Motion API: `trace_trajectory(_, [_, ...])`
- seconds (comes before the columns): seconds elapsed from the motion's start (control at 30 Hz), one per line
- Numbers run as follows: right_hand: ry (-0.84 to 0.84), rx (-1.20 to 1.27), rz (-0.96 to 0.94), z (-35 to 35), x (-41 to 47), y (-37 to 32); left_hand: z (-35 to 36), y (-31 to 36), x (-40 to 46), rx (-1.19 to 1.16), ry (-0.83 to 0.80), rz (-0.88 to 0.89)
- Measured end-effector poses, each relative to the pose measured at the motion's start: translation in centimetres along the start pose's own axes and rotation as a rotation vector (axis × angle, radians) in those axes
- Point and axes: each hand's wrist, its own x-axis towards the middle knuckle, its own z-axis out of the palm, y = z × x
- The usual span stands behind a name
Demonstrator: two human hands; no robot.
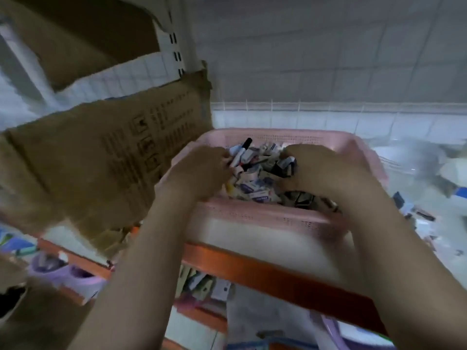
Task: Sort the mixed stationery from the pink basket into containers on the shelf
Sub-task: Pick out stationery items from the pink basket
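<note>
The perforated pink plastic basket [265, 215] on the orange-edged shelf [265, 271] remained heaped with small mixed stationery [255, 183], indicating early sorting; left hand [199, 170] pinched a black-capped marker [240, 152], right hand [321, 168] curled into the heap, its hold indeterminable.

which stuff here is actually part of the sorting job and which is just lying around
Part of the job:
pink basket
mixed stationery heaped inside it
marker at the left hand
right hand, in the heap
purple containers on the shelf below

Just lying about:
cardboard box left of the basket
loose clutter to the right
</note>
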Motion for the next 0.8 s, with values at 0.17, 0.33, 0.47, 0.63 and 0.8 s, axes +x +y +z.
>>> trace_trajectory(0.17, [-0.171,-0.145,0.135,-1.1,0.9,-1.5,0.1,-1.8,5.7,0.123,-0.234,0.058])
trace_trajectory(0.33, [-0.248,-0.291,0.265,-1.5,3.2,0.2,1.2,-0.7,9.1,0.084,-0.394,0.243])
trace_trajectory(0.47, [-0.343,-0.348,0.331,-1.4,4.8,2.5,2.1,0.9,10.0,0.147,-0.420,0.280])
trace_trajectory(0.63, [-0.471,-0.138,0.346,-1.8,6.3,3.9,2.4,-0.5,10.6,-0.013,-0.370,0.306])
trace_trajectory(0.8, [-0.451,-0.030,0.414,-3.4,7.0,4.5,3.0,-1.5,10.7,-0.142,-0.232,0.270])
